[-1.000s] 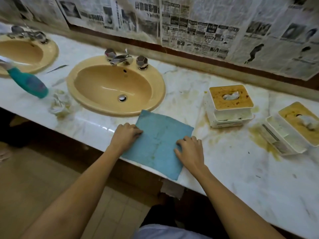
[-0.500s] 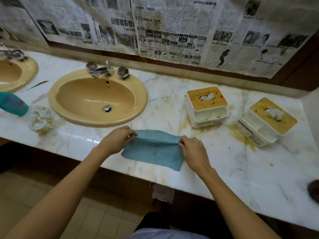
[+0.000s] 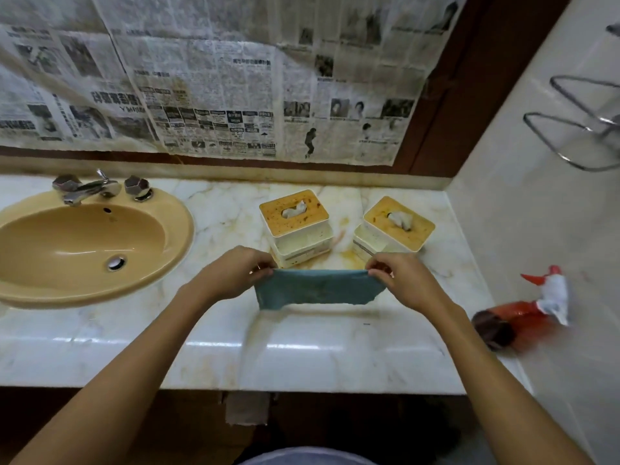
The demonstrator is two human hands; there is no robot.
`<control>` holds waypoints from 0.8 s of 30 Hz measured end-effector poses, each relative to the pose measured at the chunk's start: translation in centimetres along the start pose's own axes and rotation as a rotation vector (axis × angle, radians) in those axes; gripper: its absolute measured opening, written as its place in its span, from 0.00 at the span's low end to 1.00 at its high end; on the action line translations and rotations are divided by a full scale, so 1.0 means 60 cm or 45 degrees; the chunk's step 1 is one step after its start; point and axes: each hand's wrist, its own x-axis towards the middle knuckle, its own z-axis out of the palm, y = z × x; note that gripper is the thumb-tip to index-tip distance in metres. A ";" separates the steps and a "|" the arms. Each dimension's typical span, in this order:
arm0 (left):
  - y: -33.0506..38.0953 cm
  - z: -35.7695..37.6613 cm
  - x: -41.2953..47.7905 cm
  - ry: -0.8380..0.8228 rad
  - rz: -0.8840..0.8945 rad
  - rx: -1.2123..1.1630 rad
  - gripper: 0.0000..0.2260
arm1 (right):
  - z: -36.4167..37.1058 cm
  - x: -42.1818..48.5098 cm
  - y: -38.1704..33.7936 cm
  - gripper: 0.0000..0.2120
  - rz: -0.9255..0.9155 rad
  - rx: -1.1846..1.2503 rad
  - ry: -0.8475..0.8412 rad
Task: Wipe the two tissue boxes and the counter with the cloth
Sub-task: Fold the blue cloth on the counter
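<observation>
Cloth (image 3: 317,289): blue, soft and limp, hanging folded just above the marble surface (image 3: 302,350), in front of the two tissue boxes. Left hand (image 3: 231,270) and right hand (image 3: 399,280) each pinch an upper corner closed, fingers curled; corners judged the best hold, as the fabric sags without support. Surface: stained yellow-brown around the boxes, glossy at the front edge. Left tissue box (image 3: 295,226) and right tissue box (image 3: 396,229): light, rigid, lids heavily soiled; likely to slide when wiped. Basin (image 3: 84,246) to the left; a red spray bottle (image 3: 526,313) to the right; newspaper covers the wall
</observation>
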 end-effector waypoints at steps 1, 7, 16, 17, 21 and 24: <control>0.014 0.000 0.011 0.052 0.015 0.000 0.09 | -0.009 -0.004 0.014 0.04 -0.002 0.001 0.048; 0.059 0.076 0.006 0.384 0.245 0.069 0.08 | 0.012 -0.061 0.088 0.03 -0.113 -0.139 0.274; 0.048 0.306 -0.086 0.357 0.268 0.254 0.10 | 0.204 -0.190 0.167 0.02 -0.085 -0.237 0.099; 0.053 0.309 -0.089 0.367 0.213 0.227 0.13 | 0.206 -0.194 0.165 0.03 -0.053 -0.210 0.130; 0.061 0.297 -0.066 0.402 -0.050 0.061 0.16 | 0.203 -0.179 0.134 0.11 0.467 -0.041 0.293; 0.060 0.290 -0.033 0.360 -0.119 0.054 0.11 | 0.200 -0.153 0.111 0.23 0.876 0.183 0.256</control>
